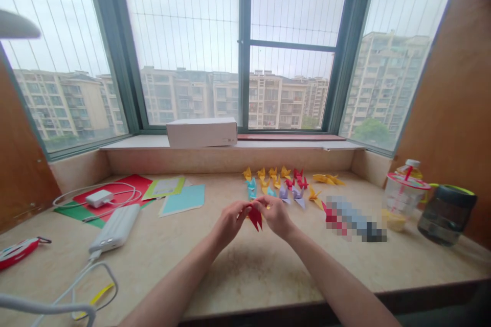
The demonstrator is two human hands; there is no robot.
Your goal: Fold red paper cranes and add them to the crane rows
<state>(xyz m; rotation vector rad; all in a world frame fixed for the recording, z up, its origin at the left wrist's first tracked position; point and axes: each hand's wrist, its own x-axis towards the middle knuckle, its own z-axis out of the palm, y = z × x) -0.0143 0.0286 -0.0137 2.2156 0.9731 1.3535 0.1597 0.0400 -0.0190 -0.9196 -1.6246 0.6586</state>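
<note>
Between my two hands is a folded red piece of origami paper (255,217), its two narrow points hanging toward me. My left hand (235,216) pinches its left side near the top. The fingers of my right hand (275,213) close on its upper right edge. Just beyond my hands stand rows of folded paper cranes: yellow cranes (273,172), red cranes (298,174), purple cranes (297,195) and a light blue crane (251,189). My hands hide part of the nearest row.
Left lie a white power bank (117,227), a white charger (98,198), cables, blue paper (184,200) and red paper (134,184). On the right are yellow folded pieces (329,179), a blurred-out object (355,218), a lidded cup (402,199) and a dark bottle (445,214). A white box (202,133) sits on the sill.
</note>
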